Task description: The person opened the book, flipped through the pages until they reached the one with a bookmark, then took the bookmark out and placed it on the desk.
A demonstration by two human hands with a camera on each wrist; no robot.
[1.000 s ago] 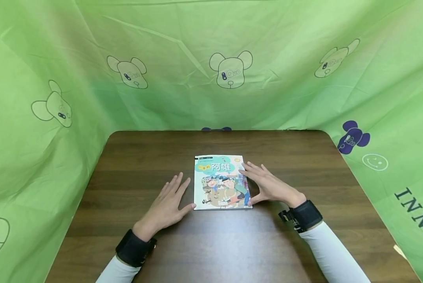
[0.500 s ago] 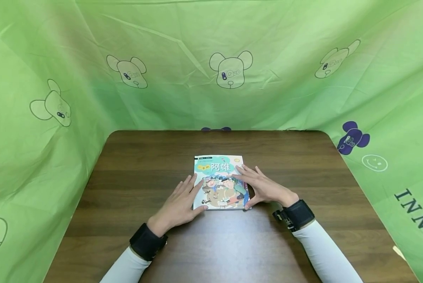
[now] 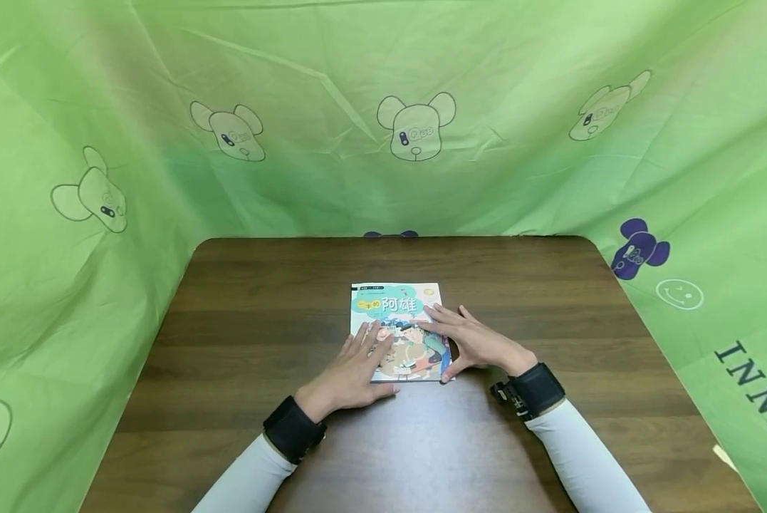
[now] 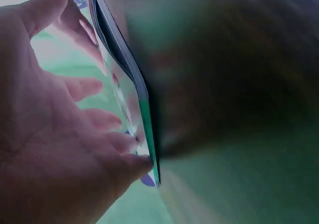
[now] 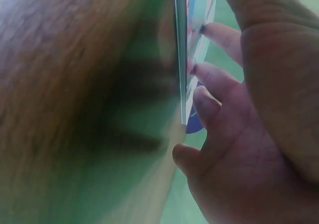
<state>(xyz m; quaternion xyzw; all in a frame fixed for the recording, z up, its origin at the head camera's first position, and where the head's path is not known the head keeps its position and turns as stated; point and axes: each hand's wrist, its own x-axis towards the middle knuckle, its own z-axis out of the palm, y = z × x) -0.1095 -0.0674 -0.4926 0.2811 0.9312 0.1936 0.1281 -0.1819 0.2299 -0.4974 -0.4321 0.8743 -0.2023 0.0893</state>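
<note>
A thin picture book (image 3: 411,350) lies face up on the wooden table, its cover white and turquoise with cartoon figures and Chinese lettering. My left hand (image 3: 350,376) reaches over its lower left part, fingers spread and fairly straight across the cover, thumb by the near edge. From the right, my right hand (image 3: 481,343) lays its extended fingertips over the cover, with the thumb at the lower right corner. In the left wrist view the book's edge (image 4: 142,92) shows a narrow dark gap between its layers. The right wrist view shows several fingertips close to the cover.
The brown table (image 3: 261,285) has rounded far corners. Behind and on both sides hangs a green cloth (image 3: 319,192) printed with bear heads. Black straps (image 3: 293,429) circle both wrists. A small pale object (image 3: 724,457) is at the table's right edge.
My left hand has moved right from beside the book to over its lower left part. My right hand has shifted slightly left, farther onto the cover. The book stays nearly in place.
</note>
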